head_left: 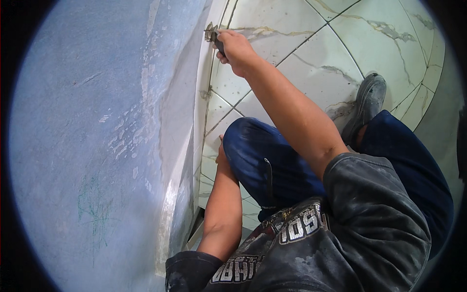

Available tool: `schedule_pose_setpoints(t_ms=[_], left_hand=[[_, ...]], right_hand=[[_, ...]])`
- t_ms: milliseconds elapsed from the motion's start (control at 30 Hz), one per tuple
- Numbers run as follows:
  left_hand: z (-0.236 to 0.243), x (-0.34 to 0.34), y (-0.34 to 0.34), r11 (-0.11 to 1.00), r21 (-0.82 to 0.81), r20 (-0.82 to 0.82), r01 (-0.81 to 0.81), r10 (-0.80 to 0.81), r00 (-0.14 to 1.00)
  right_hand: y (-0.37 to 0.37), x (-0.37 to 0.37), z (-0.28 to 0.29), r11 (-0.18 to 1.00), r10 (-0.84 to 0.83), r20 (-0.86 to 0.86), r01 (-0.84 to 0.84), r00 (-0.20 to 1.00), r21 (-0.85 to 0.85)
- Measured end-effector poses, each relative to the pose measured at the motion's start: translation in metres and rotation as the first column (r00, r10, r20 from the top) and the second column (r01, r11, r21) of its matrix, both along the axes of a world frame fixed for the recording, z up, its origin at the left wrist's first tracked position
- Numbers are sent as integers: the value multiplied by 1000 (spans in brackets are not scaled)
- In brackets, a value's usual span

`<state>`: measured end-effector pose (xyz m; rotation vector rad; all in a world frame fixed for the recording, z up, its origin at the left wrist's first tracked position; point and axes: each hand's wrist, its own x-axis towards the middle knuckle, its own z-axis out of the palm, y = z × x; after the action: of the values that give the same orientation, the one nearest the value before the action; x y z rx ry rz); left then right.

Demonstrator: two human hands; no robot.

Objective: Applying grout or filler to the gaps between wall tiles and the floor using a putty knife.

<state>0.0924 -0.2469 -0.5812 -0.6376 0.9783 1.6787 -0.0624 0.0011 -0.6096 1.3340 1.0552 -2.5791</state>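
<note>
Tool (220, 45), dark, is gripped in the right hand (237, 52), its far end at a patch of brownish residue (210, 33) on the white skirting (204, 73), beside the marbled tile floor (296, 63). Left hand (222, 152) is beside the bent knee (242, 136), mostly hidden; cannot tell whether clenched, released or grasping anything.

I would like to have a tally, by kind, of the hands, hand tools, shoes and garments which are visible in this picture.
Hands: 2 (right hand; left hand, partly hidden)
Hand tools: 1 (dark-handled tool)
Shoes: 1 (dark shoe)
Garments: 2 (shirt, trousers)
Total: 6
</note>
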Motion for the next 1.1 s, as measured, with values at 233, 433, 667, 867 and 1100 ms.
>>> schedule_pose_setpoints(t_ms=[233,433,667,867,1100], left_hand=[[-5,3,-9,994,-102,-78,37,-45,996],[-9,5,-13,994,-101,38,-32,36,999],[-14,8,-23,994,-107,25,-17,19,1000],[-39,13,-47,987,-163,5,-5,6,1000],[-45,19,-57,979,-206,32,-14,21,999]], right_hand=[[22,11,20,970,-23,-206,-28,978,-243],[22,-2,4,995,95,42,-95,995,-14],[15,8,17,986,60,-153,-82,986,-145],[23,-4,12,995,99,37,-98,994,-32],[18,-8,12,989,84,12,-82,996,-125]])
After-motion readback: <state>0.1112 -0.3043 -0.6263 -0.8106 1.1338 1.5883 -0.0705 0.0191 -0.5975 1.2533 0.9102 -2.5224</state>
